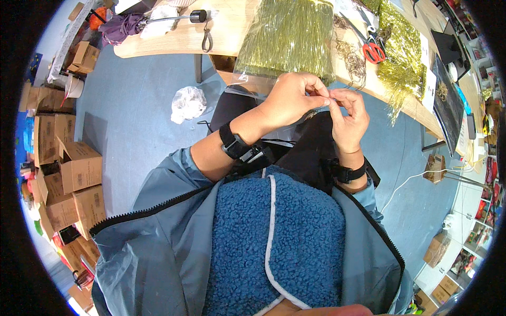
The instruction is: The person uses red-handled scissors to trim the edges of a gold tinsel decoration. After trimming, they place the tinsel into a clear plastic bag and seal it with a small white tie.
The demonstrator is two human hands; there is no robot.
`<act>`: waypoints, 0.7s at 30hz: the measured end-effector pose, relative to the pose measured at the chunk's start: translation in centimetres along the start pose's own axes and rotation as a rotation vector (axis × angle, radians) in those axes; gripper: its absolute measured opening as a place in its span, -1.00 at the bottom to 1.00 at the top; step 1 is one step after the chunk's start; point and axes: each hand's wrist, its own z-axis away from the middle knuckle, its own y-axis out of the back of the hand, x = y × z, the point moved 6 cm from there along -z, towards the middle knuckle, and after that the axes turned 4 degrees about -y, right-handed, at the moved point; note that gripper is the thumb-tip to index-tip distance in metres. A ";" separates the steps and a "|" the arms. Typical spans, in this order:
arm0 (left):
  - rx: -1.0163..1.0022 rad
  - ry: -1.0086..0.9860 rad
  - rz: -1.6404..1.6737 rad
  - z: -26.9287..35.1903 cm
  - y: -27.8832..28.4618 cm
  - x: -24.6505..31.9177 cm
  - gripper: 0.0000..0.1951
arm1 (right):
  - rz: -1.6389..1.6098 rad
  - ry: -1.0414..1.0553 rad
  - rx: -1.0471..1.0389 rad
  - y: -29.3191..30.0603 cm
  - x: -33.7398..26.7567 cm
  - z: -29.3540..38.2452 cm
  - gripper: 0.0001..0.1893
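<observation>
My left hand (pixel 294 94) and my right hand (pixel 350 114) meet in front of me, thumbs and forefingers pinched at the tips. Between them is a small thin piece, too fine to identify and mostly hidden by the fingers. Just beyond my left hand, a clear plastic sheet or bag holding gold tinsel fringe (pixel 290 39) hangs over the table edge towards my lap. Tangled brown cords (pixel 352 59) lie on the table beyond my right hand. Red-handled scissors (pixel 373 52) rest beside them, near a second bunch of gold tinsel (pixel 401 51).
A purple folded umbrella (pixel 122 28) lies on the wooden table (pixel 227 33). On the blue floor sits a white plastic bag (pixel 189 103). Cardboard boxes (pixel 81 166) are stacked at the left. A white cable (pixel 411 177) crosses the floor at right, below a dark flat panel (pixel 446 100).
</observation>
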 end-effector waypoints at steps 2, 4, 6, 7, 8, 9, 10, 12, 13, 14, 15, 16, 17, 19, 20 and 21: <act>0.010 -0.002 -0.021 0.0 0.1 0.1 -0.91 | 0.047 0.008 -0.031 -0.1 -0.1 0.0 -0.77; 0.019 -0.014 -0.033 0.0 0.2 0.2 -0.91 | 0.061 0.014 -0.026 0.0 -0.1 0.0 -0.77; 0.026 0.002 -0.038 0.0 0.2 0.1 -0.90 | 0.074 0.015 -0.023 0.0 -0.1 0.1 -0.77; 0.030 -0.002 -0.046 0.0 0.1 0.1 -0.90 | 0.081 0.014 -0.021 0.0 0.0 0.1 -0.77; 0.044 -0.010 -0.031 0.0 0.1 0.1 -0.90 | 0.088 0.013 -0.019 -0.1 -0.1 0.1 -0.78; 0.062 -0.025 -0.023 0.0 0.1 0.1 -0.89 | 0.080 0.002 -0.017 -0.1 0.0 0.1 -0.78; 0.080 -0.033 -0.014 0.0 0.2 0.1 -0.89 | 0.072 -0.008 -0.015 -0.1 0.0 0.1 -0.77; 0.099 -0.045 -0.038 0.0 0.2 0.1 -0.89 | 0.054 -0.023 -0.012 -0.1 0.1 0.1 -0.77; 0.106 -0.049 -0.042 0.0 0.1 0.1 -0.89 | 0.044 -0.027 -0.012 -0.1 0.1 0.0 -0.77; 0.108 -0.047 -0.042 0.0 0.1 0.0 -0.89 | 0.034 -0.039 -0.012 -0.1 0.1 0.0 -0.77; 0.107 -0.046 -0.035 0.0 0.1 0.0 -0.89 | 0.036 -0.032 -0.010 -0.1 0.1 0.0 -0.77; 0.108 -0.047 -0.021 0.0 0.1 0.0 -0.89 | 0.037 -0.033 -0.009 -0.1 0.0 0.0 -0.77; 0.111 -0.061 -0.031 0.1 0.1 0.2 -0.88 | 0.039 -0.034 -0.008 -0.1 0.0 0.0 -0.77; 0.119 -0.081 -0.034 0.1 0.1 0.3 -0.88 | 0.045 -0.048 -0.004 -0.1 0.1 0.0 -0.77; 0.126 -0.097 -0.060 0.2 0.1 0.5 -0.88 | 0.048 -0.062 -0.001 -0.1 0.2 0.0 -0.77; 0.135 -0.102 -0.082 0.2 0.1 0.5 -0.88 | 0.059 -0.043 0.002 0.0 0.0 0.0 -0.77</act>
